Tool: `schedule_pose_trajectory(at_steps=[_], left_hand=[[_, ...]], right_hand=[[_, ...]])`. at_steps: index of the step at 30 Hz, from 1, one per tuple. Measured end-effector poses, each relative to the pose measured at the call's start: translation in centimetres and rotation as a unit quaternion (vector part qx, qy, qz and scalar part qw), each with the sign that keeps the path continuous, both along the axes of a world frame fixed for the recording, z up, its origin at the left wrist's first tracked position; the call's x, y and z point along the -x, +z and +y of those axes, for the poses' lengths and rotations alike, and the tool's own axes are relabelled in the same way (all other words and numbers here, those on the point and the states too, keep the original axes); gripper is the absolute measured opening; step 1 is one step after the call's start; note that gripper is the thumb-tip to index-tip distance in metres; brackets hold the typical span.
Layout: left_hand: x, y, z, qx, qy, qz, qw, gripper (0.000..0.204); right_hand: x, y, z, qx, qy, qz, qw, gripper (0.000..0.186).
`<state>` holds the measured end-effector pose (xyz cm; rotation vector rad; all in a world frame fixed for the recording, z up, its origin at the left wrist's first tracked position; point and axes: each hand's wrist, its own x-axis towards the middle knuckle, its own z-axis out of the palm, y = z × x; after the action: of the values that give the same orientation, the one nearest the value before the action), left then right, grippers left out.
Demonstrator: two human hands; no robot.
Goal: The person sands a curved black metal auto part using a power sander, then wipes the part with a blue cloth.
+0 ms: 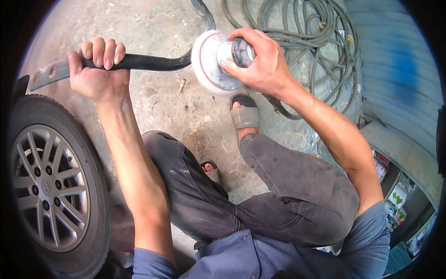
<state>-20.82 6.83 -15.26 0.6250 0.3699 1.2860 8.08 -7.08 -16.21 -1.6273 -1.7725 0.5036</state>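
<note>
A black bent bar (153, 62) with a flat, dull metal end (49, 74) runs across the upper left. My left hand (100, 69) has its fingers wrapped round it, close to that flat end, where holes show. My right hand (267, 63) grips the dusty grey body of a round power sander (218, 58), fingers and thumb spread about its top. The sander's pale, wide disc overlaps the bar's right end; whether the two touch is hard to tell. Beyond the disc another dark bent length (203, 14) comes into view at the top. A dark hose (281, 108) shows below my right wrist.
A car wheel (51, 186) stands close on my left. A coiled grey hose (320, 37) lies on the concrete floor at the upper right, before a corrugated metal wall (395, 28). A cigarette butt (181, 85) lies beneath the bar. My sandalled foot (245, 116) is below the sander.
</note>
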Motion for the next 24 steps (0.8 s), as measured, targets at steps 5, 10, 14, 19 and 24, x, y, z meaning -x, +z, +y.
schedule_pose_trajectory(at_steps=[5, 10, 14, 19, 24], left_hand=[[0.3, -1.0, -0.2, 0.033, 0.064, -0.040, 0.997, 0.046], [0.6, -0.5, -0.6, 0.022, 0.056, -0.066, 0.996, 0.045], [0.3, 0.5, -1.0, 0.006, 0.066, -0.049, 0.997, 0.044], [-0.8, 2.2, -2.2, -0.040, 0.041, -0.019, 0.998, 0.045], [-2.2, 3.9, -3.0, -0.094, 0.025, 0.017, 0.995, 0.047]], right_hand=[[0.8, 1.5, 1.1, 0.004, -0.032, 0.002, 0.999, 0.049], [-1.1, 0.1, 2.1, 0.007, -0.064, -0.045, 0.997, 0.049], [0.6, 1.6, 1.6, -0.018, -0.033, -0.011, 0.999, 0.049], [-0.3, 1.8, 2.1, -0.008, -0.050, -0.056, 0.997, 0.048], [0.3, 2.4, 1.3, 0.004, -0.036, -0.062, 0.997, 0.047]])
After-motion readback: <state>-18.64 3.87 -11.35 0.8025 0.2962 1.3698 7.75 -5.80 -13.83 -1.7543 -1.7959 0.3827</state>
